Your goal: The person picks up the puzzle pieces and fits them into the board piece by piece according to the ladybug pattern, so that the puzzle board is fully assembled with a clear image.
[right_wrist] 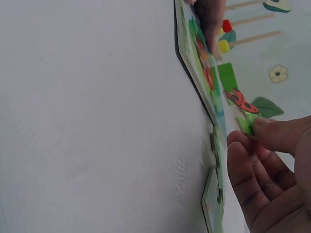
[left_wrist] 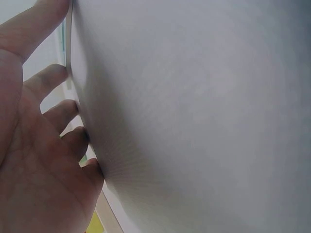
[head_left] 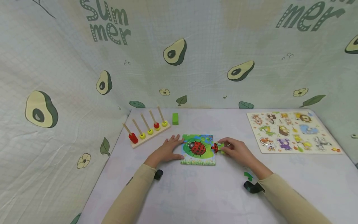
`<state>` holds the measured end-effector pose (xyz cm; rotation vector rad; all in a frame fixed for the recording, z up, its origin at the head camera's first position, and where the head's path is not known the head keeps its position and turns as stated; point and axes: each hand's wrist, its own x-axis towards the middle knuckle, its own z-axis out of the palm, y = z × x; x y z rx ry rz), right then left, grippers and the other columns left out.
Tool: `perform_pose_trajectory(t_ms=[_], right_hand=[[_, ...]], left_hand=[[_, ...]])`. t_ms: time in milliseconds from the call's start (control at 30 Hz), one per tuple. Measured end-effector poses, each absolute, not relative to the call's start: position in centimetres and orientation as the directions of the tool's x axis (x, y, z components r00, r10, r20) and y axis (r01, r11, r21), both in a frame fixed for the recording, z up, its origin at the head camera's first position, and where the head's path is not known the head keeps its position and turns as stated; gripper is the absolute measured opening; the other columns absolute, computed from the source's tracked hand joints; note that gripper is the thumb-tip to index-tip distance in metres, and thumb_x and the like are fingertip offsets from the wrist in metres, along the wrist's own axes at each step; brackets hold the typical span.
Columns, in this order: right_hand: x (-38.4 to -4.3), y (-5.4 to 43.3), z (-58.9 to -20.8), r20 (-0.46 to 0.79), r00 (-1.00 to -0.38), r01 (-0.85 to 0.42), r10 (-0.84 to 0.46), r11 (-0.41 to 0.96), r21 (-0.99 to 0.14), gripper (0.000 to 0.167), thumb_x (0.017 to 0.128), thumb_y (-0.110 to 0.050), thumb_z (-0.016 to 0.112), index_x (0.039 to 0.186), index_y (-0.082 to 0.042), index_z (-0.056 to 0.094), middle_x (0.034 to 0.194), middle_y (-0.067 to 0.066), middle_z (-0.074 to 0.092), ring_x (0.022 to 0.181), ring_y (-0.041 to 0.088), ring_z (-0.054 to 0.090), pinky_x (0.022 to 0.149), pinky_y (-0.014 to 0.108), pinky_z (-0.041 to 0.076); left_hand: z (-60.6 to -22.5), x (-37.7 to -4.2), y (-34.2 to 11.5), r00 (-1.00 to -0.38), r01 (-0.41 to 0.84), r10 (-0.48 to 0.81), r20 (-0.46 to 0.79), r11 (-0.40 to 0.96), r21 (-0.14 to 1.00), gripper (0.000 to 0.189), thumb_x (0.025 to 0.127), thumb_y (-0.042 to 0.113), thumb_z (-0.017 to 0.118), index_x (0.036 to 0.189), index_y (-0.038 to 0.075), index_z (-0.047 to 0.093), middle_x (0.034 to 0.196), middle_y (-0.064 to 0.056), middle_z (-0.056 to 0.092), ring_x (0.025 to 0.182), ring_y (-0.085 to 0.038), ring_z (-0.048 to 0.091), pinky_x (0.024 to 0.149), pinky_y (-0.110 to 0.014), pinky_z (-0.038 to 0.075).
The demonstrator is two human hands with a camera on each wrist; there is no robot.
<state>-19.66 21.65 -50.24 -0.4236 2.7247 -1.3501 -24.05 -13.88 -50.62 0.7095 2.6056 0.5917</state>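
while the bead rack (head_left: pixel 153 134) stands at far left, the left hand (head_left: pixel 167 150), spread and gripping nothing, touches the left edge of the ladybug board (head_left: pixel 198 150); a green block (head_left: pixel 175 119) sits beyond. at the board's right edge, a red-and-green piece (head_left: pixel 215 147) is pinched between the right hand's (head_left: pixel 236 150) thumb and fingers. a green piece (head_left: pixel 248 176) lies near that wrist, the animal board (head_left: pixel 255 129) farthest right.

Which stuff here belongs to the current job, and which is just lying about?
In the job:
- ladybug puzzle, left hand at its edge
- red-and-green puzzle piece, pinched by right hand
- loose green piece by the right forearm, probably

Lying about:
- wooden bead stacker
- green block
- animal puzzle board
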Motion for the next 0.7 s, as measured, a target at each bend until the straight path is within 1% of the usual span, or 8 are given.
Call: perform_pose_trajectory(t_ms=[167,267,333,567,700], right_hand=[[-20.0,20.5,-50.4,0.043,-0.957,-0.2,-0.288,0.545,-0.814,0.026,0.094,-0.01,0.073,0.12,-0.009,0.07,0.09,0.003,0.065,0.07,0.015,0.066,0.059,0.027,0.056],[-20.2,19.9,-50.6,0.054,-0.951,-0.213,-0.305,0.517,-0.829,0.025,0.094,-0.009,0.073,0.119,-0.006,0.069,0.086,0.004,0.065,0.068,0.017,0.066,0.058,0.028,0.056],[-20.3,19.6,-50.8,0.064,-0.946,-0.228,-0.318,0.512,-0.828,0.025,0.094,-0.01,0.073,0.118,-0.006,0.07,0.085,0.003,0.065,0.067,0.017,0.066,0.058,0.028,0.056],[-20.7,18.4,-51.4,0.109,-0.94,-0.288,-0.322,0.582,-0.76,0.021,0.094,-0.013,0.074,0.115,-0.015,0.072,0.083,-0.006,0.062,0.073,0.011,0.057,0.066,0.027,0.048],[-21.0,17.9,-51.7,0.116,-0.941,-0.295,-0.319,0.603,-0.741,0.021,0.094,-0.013,0.074,0.115,-0.014,0.072,0.081,-0.006,0.059,0.071,0.012,0.053,0.063,0.027,0.046]], left_hand=[[-50.5,-24.0,-13.8,-0.803,0.384,0.543,-0.244,0.786,0.485,0.086,0.091,0.047,0.074,0.161,0.02,0.032,0.17,-0.008,0.012,0.157,-0.028,0.001,0.126,-0.047,0.0],[-50.5,-24.0,-13.8,-0.805,0.38,0.54,-0.247,0.788,0.485,0.086,0.091,0.047,0.074,0.161,0.02,0.032,0.17,-0.008,0.012,0.157,-0.028,0.001,0.126,-0.047,0.0],[-50.5,-24.0,-13.8,-0.806,0.378,0.537,-0.248,0.79,0.482,0.086,0.091,0.047,0.074,0.161,0.021,0.032,0.17,-0.008,0.012,0.157,-0.028,0.001,0.126,-0.047,0.0],[-50.5,-23.9,-13.7,-0.809,0.373,0.533,-0.249,0.792,0.484,0.086,0.091,0.047,0.075,0.161,0.021,0.032,0.17,-0.008,0.011,0.157,-0.028,0.001,0.126,-0.047,0.0],[-50.5,-24.0,-13.7,-0.807,0.376,0.538,-0.244,0.787,0.489,0.087,0.091,0.047,0.074,0.161,0.02,0.032,0.17,-0.008,0.011,0.157,-0.028,0.001,0.126,-0.047,0.0]])
